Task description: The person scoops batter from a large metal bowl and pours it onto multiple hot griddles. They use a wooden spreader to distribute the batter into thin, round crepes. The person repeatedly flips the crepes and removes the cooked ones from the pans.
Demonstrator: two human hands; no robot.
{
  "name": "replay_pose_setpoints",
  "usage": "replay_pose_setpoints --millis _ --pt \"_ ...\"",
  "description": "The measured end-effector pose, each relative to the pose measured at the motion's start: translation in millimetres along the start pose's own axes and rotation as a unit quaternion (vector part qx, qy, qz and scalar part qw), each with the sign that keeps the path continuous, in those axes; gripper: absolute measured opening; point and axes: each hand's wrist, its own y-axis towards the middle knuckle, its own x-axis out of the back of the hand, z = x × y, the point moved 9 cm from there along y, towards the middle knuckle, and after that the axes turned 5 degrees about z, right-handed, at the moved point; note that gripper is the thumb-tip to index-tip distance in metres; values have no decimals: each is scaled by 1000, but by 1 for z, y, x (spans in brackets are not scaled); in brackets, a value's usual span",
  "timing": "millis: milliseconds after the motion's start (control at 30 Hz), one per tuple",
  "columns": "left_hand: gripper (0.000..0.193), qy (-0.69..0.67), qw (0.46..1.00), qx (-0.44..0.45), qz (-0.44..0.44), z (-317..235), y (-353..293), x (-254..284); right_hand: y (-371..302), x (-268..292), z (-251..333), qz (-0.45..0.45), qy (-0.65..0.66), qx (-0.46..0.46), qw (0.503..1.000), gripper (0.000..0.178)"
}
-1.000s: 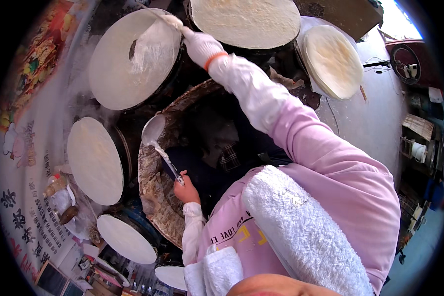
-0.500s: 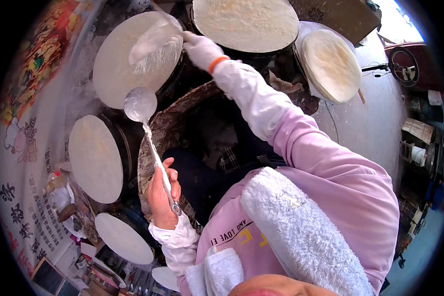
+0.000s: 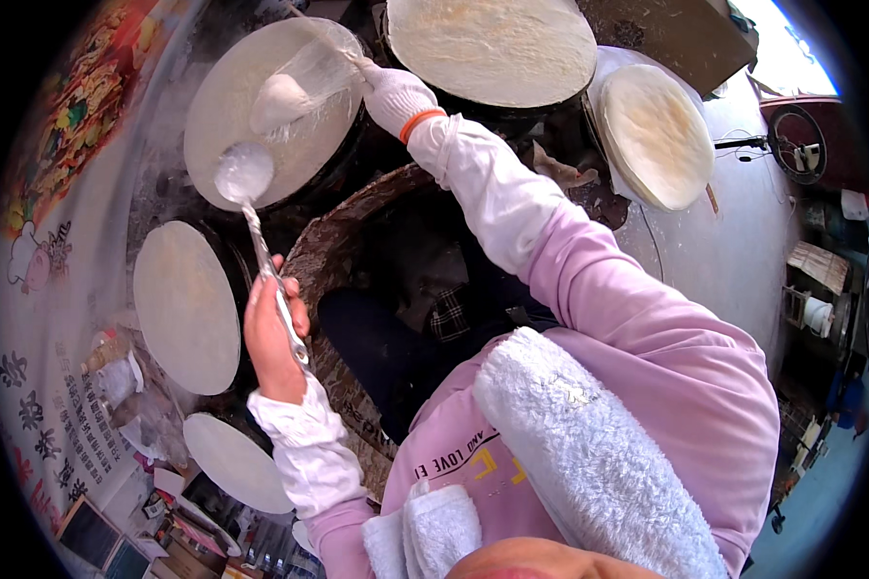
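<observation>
My left hand (image 3: 278, 333) is closed round the handle of a metal ladle (image 3: 244, 174). The ladle's round bowl, coated with pale batter, is over the near edge of a round griddle (image 3: 212, 106). A rounded white mass of batter (image 3: 282, 100) lies on that griddle, with a thin, streaky film reaching from it toward my right hand. My right hand (image 3: 398, 96), in a white knit glove with an orange band at the wrist, is closed at the griddle's right edge. A thin wooden stick (image 3: 319, 31) runs from its fingers toward the upper left.
Other round griddles with pale sheets stand around me: one at the top (image 3: 492, 48), one at left (image 3: 185, 309), one at lower left (image 3: 238, 463). A stack of round flatbreads (image 3: 655, 135) sits at right. A curved, batter-crusted rim (image 3: 309, 241) borders my lap.
My left hand has moved up and left, bringing the ladle's bowl over the griddle. The white batter, spread wide before, now shows as a rounder mass. My right hand has barely shifted.
</observation>
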Motion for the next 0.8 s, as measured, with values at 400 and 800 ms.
replay_pose_setpoints --millis 400,800 --pt "26 59 998 -28 -17 -33 91 -9 -107 15 -38 -33 169 55 984 38" --pt "34 -380 915 -55 127 -80 8 -24 -89 13 34 11 191 50 980 40"
